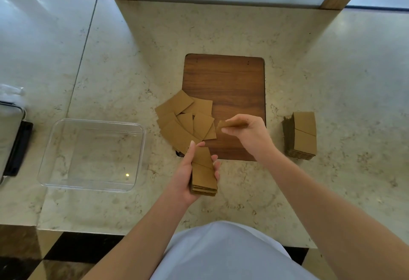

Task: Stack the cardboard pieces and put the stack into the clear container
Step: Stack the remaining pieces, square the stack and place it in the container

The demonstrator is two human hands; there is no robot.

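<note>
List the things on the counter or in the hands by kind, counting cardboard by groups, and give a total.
Cardboard groups: 4 (loose pile, held stack, single piece, side stack)
Clear containers: 1
Wooden boards: 1
Total: 6

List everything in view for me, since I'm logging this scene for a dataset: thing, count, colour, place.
loose cardboard pieces: about nine, overlapping, brown, across the board's left edge
wooden board: one, dark brown, counter centre
clear container: one, transparent, empty, left of the board
finished cardboard stack: one, brown, right of the board
counter: one, beige marble, under everything
dark tray-like object: one, black and grey, far left edge, partly cut off
held stack: one, brown, in the left hand
single cardboard piece: one, brown, pinched by the right hand
left hand: gripping the held stack
right hand: above the board
</note>
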